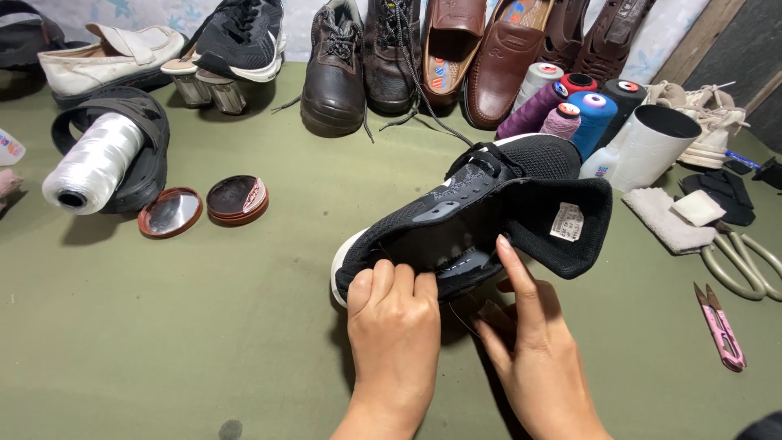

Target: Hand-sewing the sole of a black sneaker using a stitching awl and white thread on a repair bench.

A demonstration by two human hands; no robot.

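We've got the black sneaker (pixel 481 208) lifted off the green table (pixel 163 342), left hand (pixel 393 314) clamped shut over its upper edge, right hand (pixel 521 326) bracing just beside with fingers half spread, so probably mid-repair, needing steady hold.

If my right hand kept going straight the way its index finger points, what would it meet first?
The right hand points up and slightly left, its index finger already on the black sneaker; going on, it would likely press into the shoe's open collar.

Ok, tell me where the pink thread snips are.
The pink thread snips lie on the green table at the far right, just below the large scissors, right of the right hand.
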